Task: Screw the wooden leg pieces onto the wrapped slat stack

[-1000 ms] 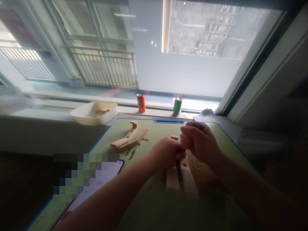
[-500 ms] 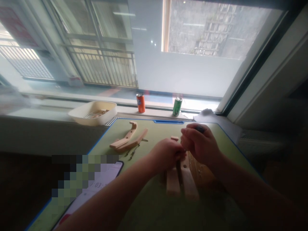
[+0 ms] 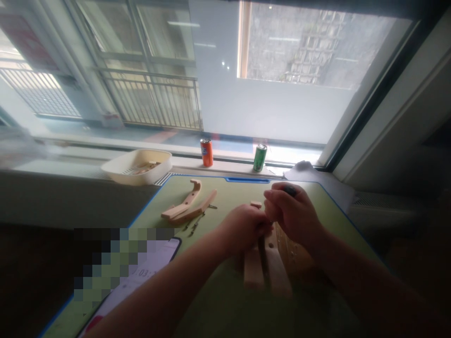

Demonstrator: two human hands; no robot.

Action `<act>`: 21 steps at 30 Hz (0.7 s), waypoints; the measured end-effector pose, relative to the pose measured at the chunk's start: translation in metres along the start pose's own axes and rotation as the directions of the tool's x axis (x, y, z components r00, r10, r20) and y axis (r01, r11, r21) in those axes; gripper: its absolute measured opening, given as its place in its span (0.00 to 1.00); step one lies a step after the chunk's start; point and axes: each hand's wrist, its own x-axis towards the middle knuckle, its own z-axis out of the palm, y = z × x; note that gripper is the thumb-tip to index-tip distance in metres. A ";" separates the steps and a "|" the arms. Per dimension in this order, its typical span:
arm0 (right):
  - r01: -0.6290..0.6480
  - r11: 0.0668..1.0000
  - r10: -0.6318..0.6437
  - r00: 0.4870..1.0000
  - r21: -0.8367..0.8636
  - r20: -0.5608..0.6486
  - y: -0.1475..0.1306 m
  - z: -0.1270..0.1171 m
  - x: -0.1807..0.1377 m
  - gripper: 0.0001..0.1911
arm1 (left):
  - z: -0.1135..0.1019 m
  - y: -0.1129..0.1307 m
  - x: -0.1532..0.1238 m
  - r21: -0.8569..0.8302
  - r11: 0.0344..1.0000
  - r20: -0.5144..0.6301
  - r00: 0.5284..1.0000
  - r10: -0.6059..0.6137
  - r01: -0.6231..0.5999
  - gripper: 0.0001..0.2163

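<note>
My right hand point(image 3: 291, 206) is closed in a fist around a screwdriver, whose dark handle end point(image 3: 290, 189) pokes out above the fingers. Most of the tool is hidden by the hand. Just below and left, my left hand point(image 3: 248, 224) is closed over the pale wooden pieces point(image 3: 253, 270), its fingertips close to the right fist. What lies between the fingertips is too small to make out. Alongside, a second wooden bar point(image 3: 276, 267) has a dark hole, and a browner wooden board point(image 3: 292, 249) lies under the right wrist.
Curved wooden parts point(image 3: 188, 209) lie on the green table point(image 3: 218, 192), with several bolts point(image 3: 193, 226) beside them. A phone point(image 3: 151, 263) lies at left. On the sill stand a cream basket point(image 3: 139, 176), an orange can point(image 3: 206, 154) and a green can point(image 3: 260, 158).
Both hands stay at the same place on the wood. The right fist has shifted and turned very slightly; the whole view has dropped a few pixels.
</note>
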 end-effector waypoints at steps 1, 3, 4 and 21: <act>-0.013 1.000 0.013 1.000 -0.023 0.012 -0.002 0.000 0.000 0.17 | 0.000 0.000 0.000 -0.003 1.000 0.000 1.000 -0.003 0.003 0.06; -0.042 0.997 0.048 0.996 -0.069 0.081 -0.008 -0.003 0.002 0.15 | -0.001 0.001 0.000 -0.013 1.000 0.002 1.000 -0.012 0.012 0.06; -0.050 0.993 0.065 0.988 -0.105 0.140 -0.013 -0.006 0.003 0.14 | -0.002 0.001 0.000 -0.020 1.000 0.003 1.000 -0.016 0.016 0.05; 0.390 0.291 -0.191 0.919 -0.874 0.346 -0.068 -0.035 -0.003 0.12 | -0.043 0.029 -0.003 -0.125 0.983 0.012 0.991 -0.135 0.135 0.11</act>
